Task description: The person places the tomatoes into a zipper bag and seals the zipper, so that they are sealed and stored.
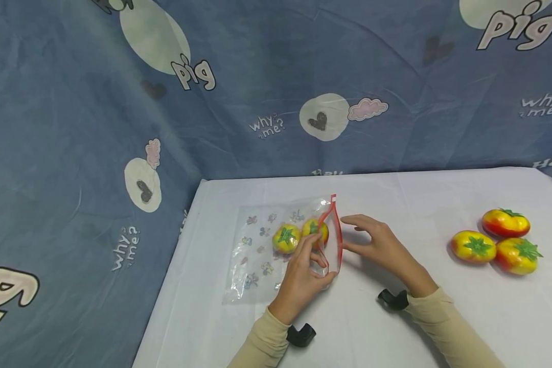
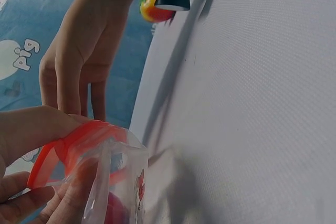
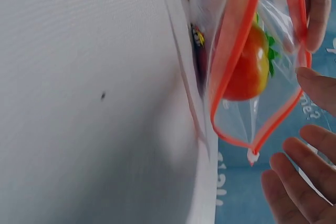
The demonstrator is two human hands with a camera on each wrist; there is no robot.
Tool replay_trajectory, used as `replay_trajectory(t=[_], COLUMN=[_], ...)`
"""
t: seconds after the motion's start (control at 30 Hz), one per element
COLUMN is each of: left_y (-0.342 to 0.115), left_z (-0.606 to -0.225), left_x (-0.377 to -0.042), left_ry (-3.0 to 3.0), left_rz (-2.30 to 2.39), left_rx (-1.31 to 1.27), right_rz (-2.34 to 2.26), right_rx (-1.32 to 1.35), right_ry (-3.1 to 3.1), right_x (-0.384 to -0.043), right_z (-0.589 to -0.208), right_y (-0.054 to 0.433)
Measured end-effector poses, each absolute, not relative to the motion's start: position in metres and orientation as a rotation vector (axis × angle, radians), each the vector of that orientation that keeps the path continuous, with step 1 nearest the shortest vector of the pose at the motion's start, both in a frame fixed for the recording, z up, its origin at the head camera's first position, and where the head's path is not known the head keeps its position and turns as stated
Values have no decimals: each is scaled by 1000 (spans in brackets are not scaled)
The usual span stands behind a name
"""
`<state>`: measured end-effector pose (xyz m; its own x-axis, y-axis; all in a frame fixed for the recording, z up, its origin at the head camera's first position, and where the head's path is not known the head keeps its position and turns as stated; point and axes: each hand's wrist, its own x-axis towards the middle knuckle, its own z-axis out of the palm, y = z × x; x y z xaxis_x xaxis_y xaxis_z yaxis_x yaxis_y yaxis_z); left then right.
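A clear bag (image 1: 248,255) with a red rim (image 1: 338,235) lies on the white table (image 1: 349,332), its mouth gaping toward three o'clock in the head view. Inside are two red-yellow fruits: an inner fruit (image 1: 285,238) and, just beside it toward two o'clock, an outer fruit (image 1: 312,227) close to the mouth. At the bag's four o'clock, the left hand (image 1: 301,283) pinches the near part of the rim between thumb and fingers; it crosses in front of part of the mouth. The right hand (image 1: 386,248) is at the bag's three o'clock, fingers apart and gripping nothing, thumb tip at the rim; whether it touches cannot be told. This hand and its forearm stand between the bag and three loose fruits, well off at three o'clock. Of those, the back fruit (image 1: 506,223) sits at twelve o'clock of the group, the left fruit (image 1: 473,246) at eight and the right fruit (image 1: 517,255) at five, all close together. A black mount shows at each wrist beside the beige sleeves (image 1: 451,324). A blue printed cloth (image 1: 239,76) hangs beyond the table, from nine o'clock round past twelve.
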<state>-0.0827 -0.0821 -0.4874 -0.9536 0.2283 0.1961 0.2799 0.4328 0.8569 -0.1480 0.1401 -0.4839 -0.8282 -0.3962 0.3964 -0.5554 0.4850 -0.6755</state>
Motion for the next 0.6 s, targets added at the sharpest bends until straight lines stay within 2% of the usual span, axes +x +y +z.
replay_trajectory(t=[0.6], left_y=[-82], left_z=[-485], left_x=[-81], left_ry=[-2626], left_rz=[-1564], left_rx=[-461], right_rz=[1193], right_rx=[649], right_ry=[-2518], right_x=[-130], right_z=[-485], right_y=[186])
